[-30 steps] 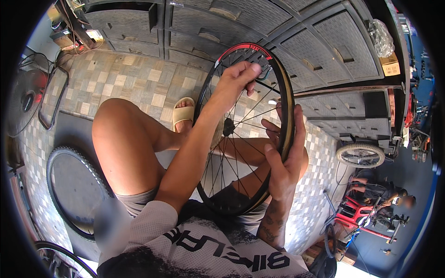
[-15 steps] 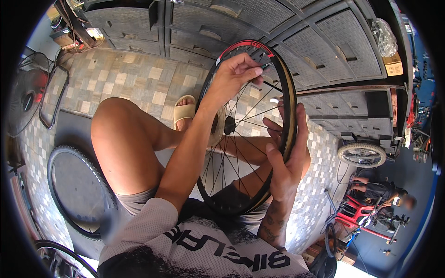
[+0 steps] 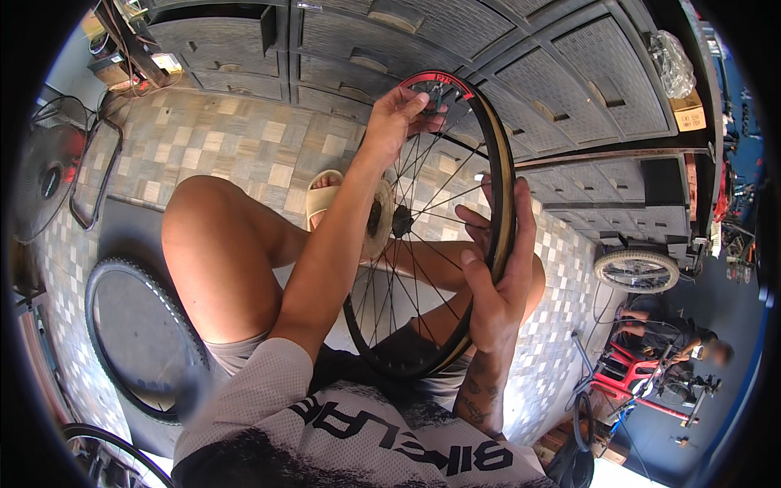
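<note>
A spoked bicycle wheel point(image 3: 407, 358) with a black and red rim stands upright between my knees, its hub point(image 3: 399, 220) near the middle. My left hand point(image 3: 399, 114) reaches to the top of the rim, fingers pinched around a small tool or spoke end at the red section point(image 3: 431, 79). My right hand point(image 3: 496, 268) grips the rim's right side, palm against it, fingers spread over the edge. My left knee point(image 3: 211, 252) rises at the left, and a foot in a beige sandal point(image 3: 325, 191) shows behind the spokes.
A loose black tyre point(image 3: 98, 325) lies on the tiled floor at the left. A fan point(image 3: 45, 183) stands at the far left. Grey drawer cabinets point(image 3: 521, 57) run along the back. A small wheel point(image 3: 636, 270) and a red bicycle stand point(image 3: 626, 382) are at the right.
My left hand slid up along the rim to its top red part. The right hand kept its hold on the rim's right side.
</note>
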`<move>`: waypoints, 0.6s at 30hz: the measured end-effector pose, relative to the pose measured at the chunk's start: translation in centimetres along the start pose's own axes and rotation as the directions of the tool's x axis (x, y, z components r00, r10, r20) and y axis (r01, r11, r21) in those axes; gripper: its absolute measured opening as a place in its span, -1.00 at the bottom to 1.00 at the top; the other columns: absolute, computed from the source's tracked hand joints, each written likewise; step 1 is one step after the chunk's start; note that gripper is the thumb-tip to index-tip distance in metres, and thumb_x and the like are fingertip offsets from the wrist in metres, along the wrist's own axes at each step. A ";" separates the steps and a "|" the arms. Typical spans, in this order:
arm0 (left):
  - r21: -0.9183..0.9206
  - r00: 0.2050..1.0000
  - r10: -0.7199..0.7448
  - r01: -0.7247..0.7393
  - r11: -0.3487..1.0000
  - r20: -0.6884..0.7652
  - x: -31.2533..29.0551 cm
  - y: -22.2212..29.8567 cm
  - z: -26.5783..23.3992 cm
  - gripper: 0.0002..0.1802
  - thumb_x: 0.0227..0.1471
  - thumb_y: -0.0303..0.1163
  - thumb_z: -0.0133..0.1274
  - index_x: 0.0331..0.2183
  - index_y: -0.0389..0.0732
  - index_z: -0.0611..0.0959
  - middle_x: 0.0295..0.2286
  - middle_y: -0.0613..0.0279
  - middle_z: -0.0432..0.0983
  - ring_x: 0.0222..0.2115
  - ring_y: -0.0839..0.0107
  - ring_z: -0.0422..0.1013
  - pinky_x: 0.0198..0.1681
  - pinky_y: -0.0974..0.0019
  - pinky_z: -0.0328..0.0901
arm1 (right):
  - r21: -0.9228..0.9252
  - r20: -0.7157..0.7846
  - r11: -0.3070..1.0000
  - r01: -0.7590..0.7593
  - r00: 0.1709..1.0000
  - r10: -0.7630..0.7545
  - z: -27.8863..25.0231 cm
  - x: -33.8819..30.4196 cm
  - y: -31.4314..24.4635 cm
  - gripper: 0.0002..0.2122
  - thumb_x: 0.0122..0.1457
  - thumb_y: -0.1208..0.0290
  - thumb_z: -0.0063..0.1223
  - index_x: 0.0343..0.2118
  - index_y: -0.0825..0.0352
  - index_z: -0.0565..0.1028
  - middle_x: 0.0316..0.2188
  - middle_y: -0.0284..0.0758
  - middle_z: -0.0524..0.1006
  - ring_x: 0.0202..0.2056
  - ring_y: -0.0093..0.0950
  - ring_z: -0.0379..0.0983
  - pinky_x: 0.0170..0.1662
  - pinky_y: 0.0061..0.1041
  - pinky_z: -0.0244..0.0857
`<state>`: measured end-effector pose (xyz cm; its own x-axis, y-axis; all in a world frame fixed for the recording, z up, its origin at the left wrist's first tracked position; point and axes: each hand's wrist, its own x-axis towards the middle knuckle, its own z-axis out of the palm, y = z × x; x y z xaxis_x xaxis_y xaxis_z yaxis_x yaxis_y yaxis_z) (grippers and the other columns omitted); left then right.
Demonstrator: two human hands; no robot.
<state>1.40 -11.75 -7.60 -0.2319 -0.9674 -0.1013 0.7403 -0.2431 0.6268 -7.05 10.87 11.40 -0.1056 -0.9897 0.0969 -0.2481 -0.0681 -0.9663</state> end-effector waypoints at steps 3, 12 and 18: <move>-0.110 0.999 -0.035 0.039 0.993 0.041 0.1 -0.2 0.3 -0.85 0.34 -0.41 0.11 -0.19 -0.28 0.50 -0.20 -0.16 0.68 -0.30 0.09 0.68 -0.15 0.16 0.63 | -0.015 -0.013 1.000 -0.012 1.000 0.012 -0.1 0.1 0.1 -0.12 0.07 0.75 -0.12 0.52 0.41 -0.11 0.41 0.02 0.19 0.22 -0.21 0.39 0.29 -0.29 0.28; -0.083 0.995 0.104 -0.103 0.991 0.005 -0.2 -0.8 1.3 -0.91 0.31 -0.53 0.12 -0.23 -0.30 0.53 -0.21 -0.19 0.67 -0.29 0.07 0.68 -0.17 0.08 0.65 | -0.019 0.001 0.999 0.030 1.000 -0.030 -0.2 0.3 0.0 -0.13 0.06 0.76 -0.14 0.51 0.44 -0.11 0.42 0.06 0.16 0.25 -0.18 0.37 0.33 -0.20 0.25; -0.028 0.990 0.139 -0.139 0.990 -0.009 -0.3 -0.7 1.8 -0.89 0.26 -0.51 0.19 -0.28 -0.30 0.57 -0.22 -0.13 0.68 -0.27 0.10 0.67 -0.11 0.07 0.65 | 0.004 -0.001 1.000 -0.004 1.000 0.004 -0.4 0.2 0.0 -0.12 0.07 0.76 -0.14 0.51 0.44 -0.13 0.42 0.07 0.16 0.26 -0.19 0.36 0.33 -0.20 0.25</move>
<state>-0.22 -11.20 -6.64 -0.1209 -0.9924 -0.0207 0.7828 -0.1081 0.6128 -7.48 10.68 11.52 -0.1071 -0.9899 0.0931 -0.2438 -0.0646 -0.9677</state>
